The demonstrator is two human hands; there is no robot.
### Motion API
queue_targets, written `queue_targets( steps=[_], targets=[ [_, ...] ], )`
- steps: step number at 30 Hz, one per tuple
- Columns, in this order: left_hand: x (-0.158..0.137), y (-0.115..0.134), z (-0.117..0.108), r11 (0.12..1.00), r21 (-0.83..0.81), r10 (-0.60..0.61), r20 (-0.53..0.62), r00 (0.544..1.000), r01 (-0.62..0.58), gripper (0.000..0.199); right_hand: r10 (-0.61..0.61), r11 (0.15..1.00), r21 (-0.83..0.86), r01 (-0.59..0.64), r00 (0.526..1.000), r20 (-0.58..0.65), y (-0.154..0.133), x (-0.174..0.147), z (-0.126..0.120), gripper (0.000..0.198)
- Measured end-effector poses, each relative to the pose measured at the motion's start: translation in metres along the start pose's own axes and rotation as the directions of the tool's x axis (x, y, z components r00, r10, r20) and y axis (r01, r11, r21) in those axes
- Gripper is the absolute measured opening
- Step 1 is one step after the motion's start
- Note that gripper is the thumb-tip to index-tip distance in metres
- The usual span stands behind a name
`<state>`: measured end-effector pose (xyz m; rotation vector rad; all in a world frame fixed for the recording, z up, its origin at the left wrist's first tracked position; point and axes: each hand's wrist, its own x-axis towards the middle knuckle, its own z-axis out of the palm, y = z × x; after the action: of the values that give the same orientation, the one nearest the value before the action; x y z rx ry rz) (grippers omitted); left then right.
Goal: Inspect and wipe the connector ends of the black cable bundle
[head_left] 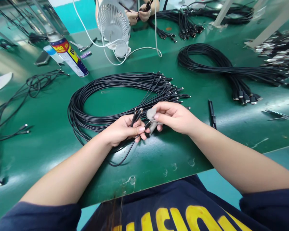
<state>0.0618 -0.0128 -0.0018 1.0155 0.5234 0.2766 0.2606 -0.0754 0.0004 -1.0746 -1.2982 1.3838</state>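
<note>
In the head view, my left hand [122, 131] is closed around the ends of several black cables [136, 118]. Between its thumb and fingers one black connector [147, 124] points toward my right hand. My right hand [174, 117] pinches a small grey cloth [152, 115] against or right beside that connector; whether they touch I cannot tell. Behind both hands lies a large coil of black cables [86, 93], its many metal-tipped plugs fanned out to the right. A loop of held cable hangs below my left hand onto the green table [163, 163].
A spray can [69, 56] and a white fan [114, 27] stand at the back. Another cable bundle [204, 61], a black pen [212, 114] and tweezers [275, 115] lie to the right. Loose cables [12, 96] spread leftward. Across the table, another person's hands [139, 14] hold cables.
</note>
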Motion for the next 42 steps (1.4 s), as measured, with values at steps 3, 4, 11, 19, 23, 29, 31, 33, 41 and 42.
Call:
queue_targets(
  steps=[3, 4, 11, 19, 23, 29, 31, 33, 41, 42],
  targets=[
    [0.000, -0.001, -0.001, 1.000, -0.002, -0.019, 0.028, 0.999, 0.019, 0.044, -0.017, 1.000, 0.018, 0.015, 0.993, 0.118, 0.004, -0.002, 0.006, 0.015],
    [0.000, -0.001, -0.001, 1.000, 0.007, -0.030, 0.032, 0.999, 0.030, 0.044, -0.012, 1.000, 0.012, 0.011, 0.991, 0.134, 0.004, -0.003, 0.008, 0.015],
    [0.000, -0.001, -0.002, 0.999, -0.025, -0.043, -0.011, 0.999, 0.042, 0.043, -0.171, 0.855, -0.486, 0.182, 0.983, 0.067, 0.002, -0.005, 0.016, 0.021],
    [-0.001, 0.003, 0.002, 0.994, -0.030, -0.105, -0.015, 0.994, 0.104, 0.049, -0.287, 0.450, -0.842, 0.299, 0.941, 0.181, 0.004, -0.008, 0.019, 0.029],
    [-0.001, 0.005, 0.004, 0.996, 0.006, -0.094, -0.004, 0.996, 0.094, 0.051, -0.319, 0.343, -0.889, 0.304, 0.928, 0.195, 0.000, -0.012, 0.018, 0.030],
    [-0.001, 0.000, 0.001, 0.997, 0.039, -0.062, 0.009, 0.998, 0.061, 0.050, -0.398, 0.252, -0.901, 0.353, 0.886, 0.236, 0.005, -0.014, 0.015, 0.030],
    [-0.001, 0.000, 0.001, 0.998, 0.049, -0.041, -0.023, 0.999, 0.042, 0.051, -0.430, 0.237, -0.902, 0.360, 0.872, 0.234, 0.007, -0.013, 0.015, 0.031],
    [-0.001, 0.003, 0.003, 0.998, 0.044, -0.043, -0.046, 0.998, 0.045, 0.053, -0.455, 0.236, -0.903, 0.359, 0.862, 0.224, 0.005, -0.011, 0.014, 0.032],
    [-0.002, 0.009, 0.007, 0.997, -0.030, -0.067, -0.058, 0.996, 0.065, 0.055, -0.453, 0.492, -0.821, 0.289, 0.891, 0.043, -0.008, -0.005, -0.002, 0.026],
    [-0.002, 0.008, 0.006, 0.997, -0.041, -0.065, -0.056, 0.996, 0.063, 0.055, -0.448, 0.508, -0.807, 0.301, 0.893, 0.051, -0.008, -0.005, -0.003, 0.026]
  ],
)
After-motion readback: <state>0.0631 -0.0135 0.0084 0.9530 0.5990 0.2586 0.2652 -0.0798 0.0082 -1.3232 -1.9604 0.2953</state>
